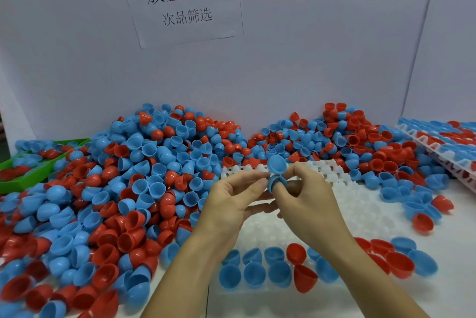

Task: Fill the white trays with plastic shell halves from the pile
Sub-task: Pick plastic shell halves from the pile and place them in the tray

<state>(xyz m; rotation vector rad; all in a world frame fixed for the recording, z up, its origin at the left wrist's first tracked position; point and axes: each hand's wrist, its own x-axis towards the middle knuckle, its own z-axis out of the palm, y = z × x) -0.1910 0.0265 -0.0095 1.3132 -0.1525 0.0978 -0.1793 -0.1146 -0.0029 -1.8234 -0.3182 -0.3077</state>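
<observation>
Two blue shell halves (277,172), joined at a small hinge, sit between your hands above the white tray (355,204). Your left hand (231,204) pinches them at the hinge with thumb and fingertips; your right hand (306,199) holds the lower half, one finger pushed into its cup, while the upper half stands open toward 12 o'clock. Both hands are curled narrow around the piece, fingers bent.

The tray lies under your hands and runs from the centre toward 6 o'clock. Its near rows, at 6 o'clock, already hold blue halves (253,272) and a red half (296,253); the pockets toward 12 o'clock are bare white.

The pile (144,189) of red and blue halves spreads from 9 o'clock round to 12 o'clock and on to 2 o'clock, banked against the grey wall. At 9 o'clock, far out, a green bin (18,181) holds more halves. At 3 o'clock, filled white trays (438,145) lie stacked, tilted against the pile. Loose halves (422,222) lie on the table just beside your tray at 4 o'clock. A paper sign (183,1) with printed characters hangs on the wall at 12 o'clock.
</observation>
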